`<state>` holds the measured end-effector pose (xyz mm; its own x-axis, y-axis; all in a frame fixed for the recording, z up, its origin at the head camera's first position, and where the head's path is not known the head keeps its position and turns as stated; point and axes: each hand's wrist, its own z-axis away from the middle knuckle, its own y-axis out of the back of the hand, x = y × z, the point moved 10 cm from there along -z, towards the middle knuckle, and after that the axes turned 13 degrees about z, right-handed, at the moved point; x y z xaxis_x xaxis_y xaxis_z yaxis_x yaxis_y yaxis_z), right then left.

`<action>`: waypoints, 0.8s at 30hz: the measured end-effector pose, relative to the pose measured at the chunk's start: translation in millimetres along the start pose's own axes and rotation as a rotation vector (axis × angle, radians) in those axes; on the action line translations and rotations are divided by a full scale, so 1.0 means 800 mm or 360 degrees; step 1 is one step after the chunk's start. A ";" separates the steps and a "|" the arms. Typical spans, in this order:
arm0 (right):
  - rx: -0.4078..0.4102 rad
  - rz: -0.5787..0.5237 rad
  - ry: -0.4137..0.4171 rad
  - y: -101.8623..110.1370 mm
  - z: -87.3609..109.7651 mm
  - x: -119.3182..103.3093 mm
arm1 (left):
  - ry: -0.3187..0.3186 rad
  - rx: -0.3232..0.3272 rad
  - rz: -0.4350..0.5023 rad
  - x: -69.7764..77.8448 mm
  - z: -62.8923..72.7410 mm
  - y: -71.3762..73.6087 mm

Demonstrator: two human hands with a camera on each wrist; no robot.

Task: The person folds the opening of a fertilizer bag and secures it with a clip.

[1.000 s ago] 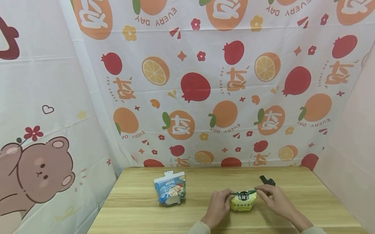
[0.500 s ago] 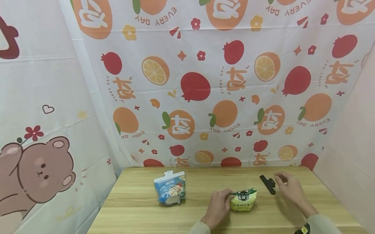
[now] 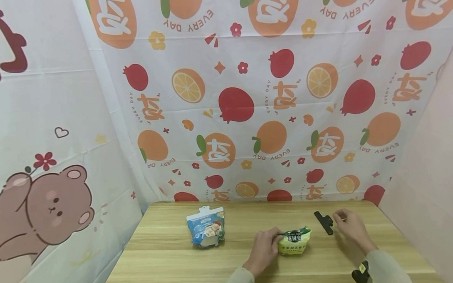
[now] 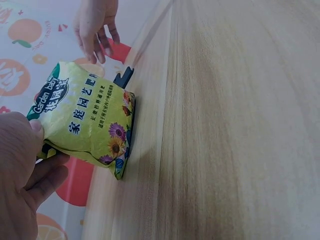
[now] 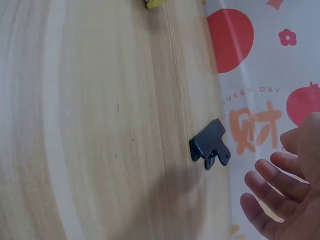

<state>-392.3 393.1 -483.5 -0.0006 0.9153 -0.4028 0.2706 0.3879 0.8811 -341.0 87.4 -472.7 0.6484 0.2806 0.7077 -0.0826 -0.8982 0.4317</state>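
Note:
My left hand (image 3: 265,249) pinches the folded top of a yellow-green bag of garden fertilizer (image 3: 293,244) at its left corner. In the left wrist view the fertilizer bag (image 4: 90,117) shows flowers printed near its base and a dark green top, with the left thumb on that edge. A black clip (image 3: 324,223) lies on the table to the right of the bag. Just right of the clip is my right hand (image 3: 352,228), apart from it. The right wrist view shows this right hand (image 5: 285,185) with relaxed, spread fingers beside the black clip (image 5: 210,142), holding nothing.
A blue food bag (image 3: 207,230) with a white clip across its top stands at the left of the wooden table (image 3: 171,264). A black wrist device (image 3: 361,273) sits by the right sleeve. Fruit-printed cloth (image 3: 236,103) hangs behind the table.
The right hand has let go of the bag's right corner and moved right, to beside the black clip. The left hand has kept its grip on the bag.

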 end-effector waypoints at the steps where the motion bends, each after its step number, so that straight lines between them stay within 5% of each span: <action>1: -0.0009 0.0000 -0.0003 -0.001 -0.002 0.001 | -0.0003 0.0003 0.0001 0.000 0.000 0.000; 24: -0.0256 0.0025 -0.0254 -0.053 -0.020 0.039 | 0.0045 -0.0003 0.0045 -0.003 -0.001 0.000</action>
<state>-419.0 406.9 -529.3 0.1582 0.8974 -0.4118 0.1125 0.3980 0.9105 -342.9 87.2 -473.8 0.6243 0.2645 0.7350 -0.1021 -0.9053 0.4124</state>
